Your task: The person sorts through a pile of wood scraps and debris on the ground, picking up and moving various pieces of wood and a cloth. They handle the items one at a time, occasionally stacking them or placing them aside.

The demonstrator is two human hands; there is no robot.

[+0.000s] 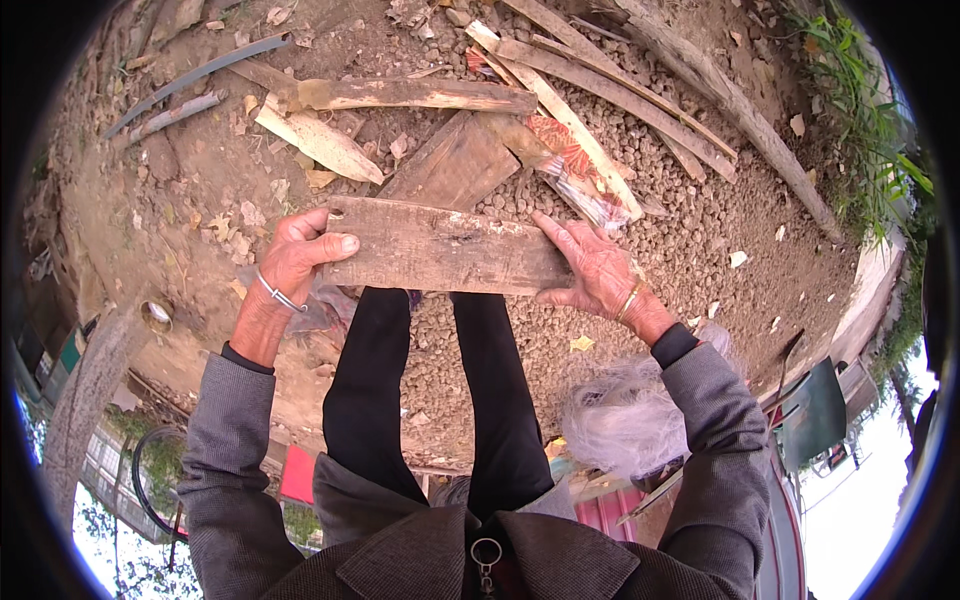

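A short, weathered wooden board (450, 247) is held crosswise in front of my legs, above the ground. At its left end my left hand (304, 251) grips it, the thumb lying on the upper face. My right hand (585, 266) spans the other end, fingers at the far edge and thumb at the near edge. Beyond the board a wide wooden plank (457, 161) lies on the soil, partly covered by a long split timber (427, 95). A pale split wood piece (319, 139) rests to the left of that plank.
Long wooden strips (615, 105) and a thick pole (742, 112) lie at the upper right. A grey curved strip (199, 75) is at the upper left. Tangled whitish netting (626, 416) sits below my right forearm. A tree trunk (86, 405) stands at the left, green plants (847, 97) at the right.
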